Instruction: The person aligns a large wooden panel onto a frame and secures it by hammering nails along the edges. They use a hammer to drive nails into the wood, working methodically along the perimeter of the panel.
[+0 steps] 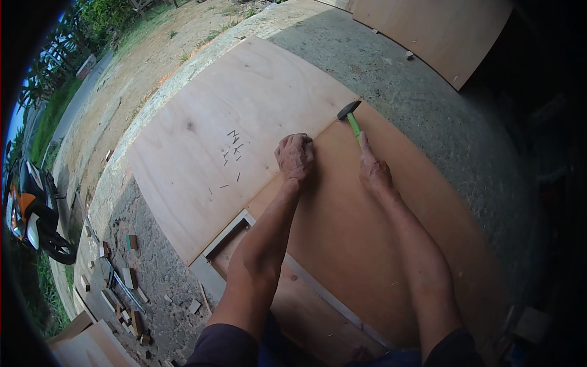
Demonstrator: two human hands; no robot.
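My right hand point(375, 174) is wrapped round the green handle of a hammer point(351, 112). Its dark head is over the far end of the seam between a pale plywood sheet point(202, 98) and a browner sheet point(361, 202). Beside that seam my left hand point(295, 156) rests low on the boards with its fingers curled together. Whatever it may pinch is hidden. Several loose nails point(232, 150) lie scattered on the pale sheet, left of my left hand. Under my left forearm, a wooden frame point(227, 240) shows at the sheets' near edge.
Small wood offcuts point(129, 278) litter the rough concrete at the lower left. Another plywood panel point(434, 30) lies at the upper right, with small blocks by its edge. A motorcycle point(33, 211) stands at far left, near grass and a road.
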